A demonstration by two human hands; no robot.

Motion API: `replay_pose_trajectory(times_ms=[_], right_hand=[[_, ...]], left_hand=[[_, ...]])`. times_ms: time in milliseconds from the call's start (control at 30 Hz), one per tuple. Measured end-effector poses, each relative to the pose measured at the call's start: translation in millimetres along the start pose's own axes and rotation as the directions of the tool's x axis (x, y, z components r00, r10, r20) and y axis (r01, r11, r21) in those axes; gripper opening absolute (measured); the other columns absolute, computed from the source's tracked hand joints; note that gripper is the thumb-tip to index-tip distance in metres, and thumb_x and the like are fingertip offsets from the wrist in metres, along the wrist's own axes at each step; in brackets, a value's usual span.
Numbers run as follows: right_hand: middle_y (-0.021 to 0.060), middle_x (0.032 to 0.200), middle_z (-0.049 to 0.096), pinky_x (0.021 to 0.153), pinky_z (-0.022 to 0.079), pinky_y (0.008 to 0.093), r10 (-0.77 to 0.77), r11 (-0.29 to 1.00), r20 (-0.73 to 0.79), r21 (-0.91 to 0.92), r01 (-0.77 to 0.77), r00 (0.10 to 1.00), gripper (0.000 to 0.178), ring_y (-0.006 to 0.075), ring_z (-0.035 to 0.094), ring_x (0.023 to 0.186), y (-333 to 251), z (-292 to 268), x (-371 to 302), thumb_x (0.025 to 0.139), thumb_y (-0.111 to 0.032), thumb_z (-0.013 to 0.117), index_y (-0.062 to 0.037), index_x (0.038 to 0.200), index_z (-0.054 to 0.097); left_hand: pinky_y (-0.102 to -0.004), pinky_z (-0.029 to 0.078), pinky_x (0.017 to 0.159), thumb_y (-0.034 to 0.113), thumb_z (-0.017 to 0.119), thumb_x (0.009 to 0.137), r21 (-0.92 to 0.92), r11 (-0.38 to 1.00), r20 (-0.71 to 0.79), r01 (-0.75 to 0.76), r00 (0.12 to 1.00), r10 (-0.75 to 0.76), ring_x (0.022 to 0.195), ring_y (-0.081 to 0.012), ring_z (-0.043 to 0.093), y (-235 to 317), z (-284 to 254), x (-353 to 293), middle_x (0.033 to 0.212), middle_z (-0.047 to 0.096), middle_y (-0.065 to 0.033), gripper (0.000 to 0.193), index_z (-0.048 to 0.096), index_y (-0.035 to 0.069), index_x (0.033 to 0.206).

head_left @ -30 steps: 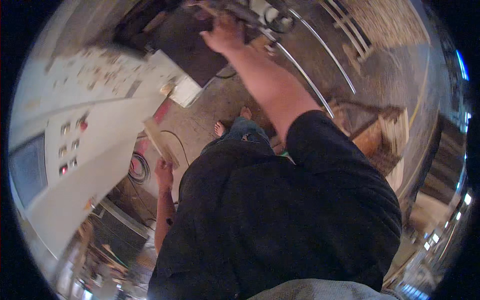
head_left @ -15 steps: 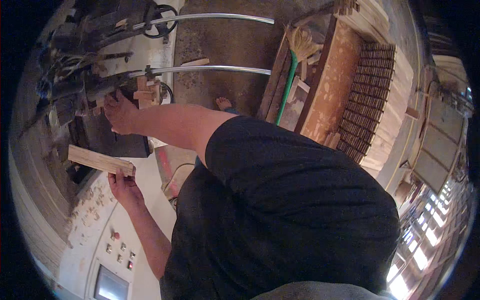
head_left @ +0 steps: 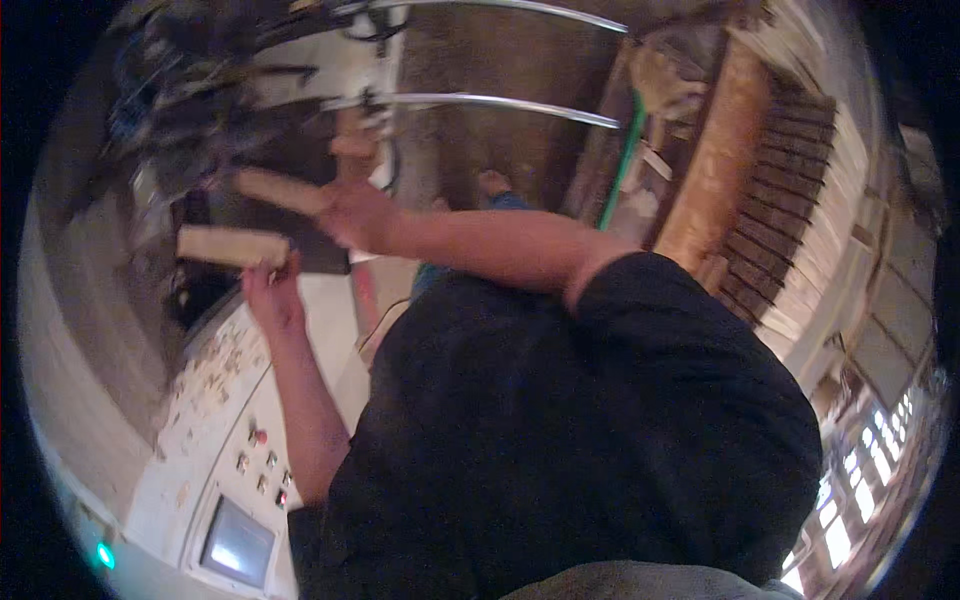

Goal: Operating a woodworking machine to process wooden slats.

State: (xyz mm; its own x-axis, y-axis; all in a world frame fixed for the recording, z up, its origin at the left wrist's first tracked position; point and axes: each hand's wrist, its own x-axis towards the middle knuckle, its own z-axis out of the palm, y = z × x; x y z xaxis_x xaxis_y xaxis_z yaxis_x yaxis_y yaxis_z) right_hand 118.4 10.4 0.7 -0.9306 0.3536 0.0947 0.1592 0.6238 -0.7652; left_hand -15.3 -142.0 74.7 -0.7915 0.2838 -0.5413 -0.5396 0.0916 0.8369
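Observation:
My left hand grips one end of a short, pale wooden block, which points away to the left over the machine. Just beyond it, my right hand is closed around the near end of a second wooden piece, a little blurred by motion. The two pieces lie roughly side by side, apart from each other. Behind them is the dark machine, whose parts are smeared. A small stack of wooden blocks sits on the machine close to my right hand.
A white control panel with buttons and a screen is at lower left, wood chips scattered above it. Two metal rails extend rightward. A green-handled broom and stacked wooden strips stand at right.
My right hand has drawn back from the machine, to the right, and now holds a wooden piece. My left hand still holds its block, now more level. The whole view has shifted.

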Motion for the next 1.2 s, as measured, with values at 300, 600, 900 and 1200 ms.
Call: replay_pose_trajectory(times_ms=[300,600,900,1200], right_hand=[[0.0214,0.113,0.058,0.094,0.046,0.0478,0.160,0.962,0.068,-0.235,-0.140,0.985,0.063,0.0412,0.056,0.105,-9.8,-50.8,-99.1,0.071,-0.011,0.068,-0.0074,0.131,0.052],[0.0220,0.116,0.058,0.100,0.044,0.0481,0.547,0.830,-0.007,-0.127,-0.543,0.837,0.078,0.0429,0.051,0.113,5.7,-51.9,-194.8,0.067,-0.018,0.071,-0.0072,0.140,0.045],[0.0247,0.130,0.057,0.105,0.042,0.0456,0.708,0.705,-0.032,0.091,-0.704,0.705,0.081,0.0406,0.053,0.120,34.8,-17.3,-254.0,0.066,-0.022,0.073,-0.0051,0.140,0.046],[0.0188,0.124,0.062,0.101,0.047,0.0379,0.790,0.564,-0.138,0.547,-0.619,0.597,0.074,0.0286,0.060,0.115,1.9,-56.3,-251.0,0.072,-0.012,0.069,-0.0043,0.141,0.044]], left_hand=[[-0.0450,0.061,0.075,-0.004,0.054,0.090,-0.103,0.992,0.025,-0.076,0.997,0.079,0.097,-0.0319,0.064,-3.2,19.4,82.7,0.114,0.058,-0.0180,0.042,0.044,0.002,0.130],[-0.0375,0.060,0.052,-0.007,0.053,0.087,-0.128,0.979,0.008,-0.162,0.986,0.164,0.066,-0.0274,0.067,0.1,82.1,153.6,0.104,0.060,-0.0209,0.054,0.034,0.003,0.136],[-0.0361,0.059,0.045,-0.007,0.053,0.088,0.180,0.975,0.026,-0.128,0.992,0.125,0.056,-0.0268,0.068,-1.1,101.4,153.8,0.089,0.065,-0.0224,0.032,0.047,-0.004,0.120],[-0.0450,0.059,0.056,0.006,0.060,0.090,0.403,0.914,0.207,-0.057,0.978,-0.030,0.066,-0.0389,0.067,-3.1,84.5,160.0,0.092,0.064,-0.0261,0.038,0.047,0.002,0.125]])
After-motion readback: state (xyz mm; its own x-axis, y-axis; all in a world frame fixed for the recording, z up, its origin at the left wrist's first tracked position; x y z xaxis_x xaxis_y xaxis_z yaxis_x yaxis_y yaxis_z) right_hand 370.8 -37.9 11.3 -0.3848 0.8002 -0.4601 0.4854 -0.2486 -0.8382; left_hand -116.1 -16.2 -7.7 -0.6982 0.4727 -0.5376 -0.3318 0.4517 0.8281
